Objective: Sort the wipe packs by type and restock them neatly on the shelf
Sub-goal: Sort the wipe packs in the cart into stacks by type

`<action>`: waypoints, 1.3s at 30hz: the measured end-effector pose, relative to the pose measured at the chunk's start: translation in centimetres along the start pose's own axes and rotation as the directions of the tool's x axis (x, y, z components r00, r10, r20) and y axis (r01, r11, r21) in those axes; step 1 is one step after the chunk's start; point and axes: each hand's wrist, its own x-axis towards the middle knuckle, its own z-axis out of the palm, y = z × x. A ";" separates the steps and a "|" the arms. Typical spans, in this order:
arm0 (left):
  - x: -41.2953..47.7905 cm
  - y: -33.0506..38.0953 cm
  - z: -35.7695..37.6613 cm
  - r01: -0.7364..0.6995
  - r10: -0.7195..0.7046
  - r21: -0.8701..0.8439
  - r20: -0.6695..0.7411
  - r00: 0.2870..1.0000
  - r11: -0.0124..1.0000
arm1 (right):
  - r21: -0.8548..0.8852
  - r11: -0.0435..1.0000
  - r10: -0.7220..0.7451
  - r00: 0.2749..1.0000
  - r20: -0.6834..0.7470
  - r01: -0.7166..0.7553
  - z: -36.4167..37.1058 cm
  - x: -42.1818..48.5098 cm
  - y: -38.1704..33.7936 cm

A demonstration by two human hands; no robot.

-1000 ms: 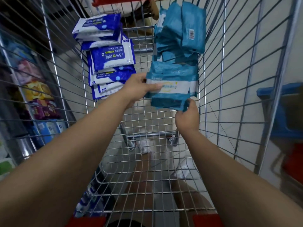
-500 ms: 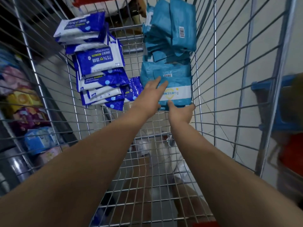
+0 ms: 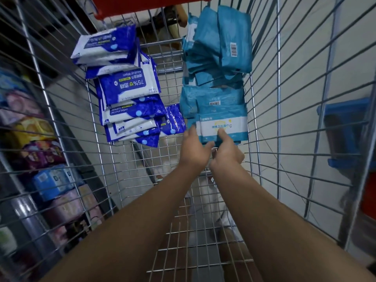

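Teal wipe packs [image 3: 219,58] are piled at one o'clock in the wire cart [image 3: 203,251] and dark-blue alcohol wipe packs [image 3: 130,94] at eleven, apparently sorted by type. The left hand [image 3: 193,151], fingers straight, steadies the nearest teal pack [image 3: 223,123]. The right hand [image 3: 225,154] pinches its near edge.

- Only 1 view, worn on the head, looking forward and down into a wire cart [image 3: 195,249].
- Close enough to fill the lower frame with both forearms, reaching the left hand [image 3: 193,148] and right hand [image 3: 225,153] at mid-frame.
- Wide-angle, bent at the edges; blurred at left, probably store shelving [image 3: 40,151].
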 end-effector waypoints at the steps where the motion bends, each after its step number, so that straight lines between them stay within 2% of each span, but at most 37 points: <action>1: -0.1 0.1 0.2 -0.038 0.038 0.022 0.017 0.999 0.999 | 0.023 0.999 -0.028 0.999 -0.018 0.029 -0.1 0.1 0.0; 5: 0.0 0.2 -0.4 -0.089 0.087 0.015 0.068 0.994 0.996 | 0.003 0.992 -0.124 0.989 -0.079 0.124 -0.7 0.8 -0.2; 10: 2.3 1.6 -3.0 -0.192 0.199 0.154 -0.036 0.979 0.969 | 0.017 0.997 -0.076 0.997 -0.005 0.076 -0.9 0.1 -0.5; 13: 4.5 3.6 -3.6 -0.109 0.114 0.160 -0.024 0.993 0.981 | -0.005 1.000 -0.010 1.000 0.024 0.010 -0.6 0.0 -0.9; 15: 5.5 4.7 -3.3 0.010 -0.020 0.150 0.062 0.998 0.989 | -0.008 0.999 0.051 0.997 0.049 -0.051 -0.3 0.0 -1.1; 17: 5.9 5.3 -2.8 0.076 -0.092 0.134 0.118 0.989 0.988 | -0.004 0.996 0.092 0.991 0.098 -0.092 -0.1 -0.1 -1.1; 24: 4.9 5.6 -0.7 -0.013 -0.012 0.150 0.164 0.986 0.989 | -0.036 0.998 0.051 0.984 0.169 -0.046 -1.1 0.5 -1.0; 27: 5.3 4.9 -1.3 0.012 -0.024 0.123 0.095 0.995 0.992 | 0.005 0.999 0.042 0.985 0.166 -0.043 -1.1 -0.1 -0.8; 30: 5.7 4.8 -1.6 0.069 -0.074 0.043 0.137 0.988 0.997 | 0.007 0.999 0.048 0.990 0.131 -0.049 -0.8 -0.3 -0.7; 35: 5.7 4.9 -2.0 -0.027 -0.009 0.157 0.224 0.974 0.987 | 0.020 1.000 0.008 0.995 0.095 -0.010 -0.9 0.2 0.1; 39: 5.6 3.7 -3.8 -0.180 0.097 0.263 0.301 0.949 0.948 | -0.012 0.999 -0.034 0.995 0.089 0.035 -1.0 0.6 0.5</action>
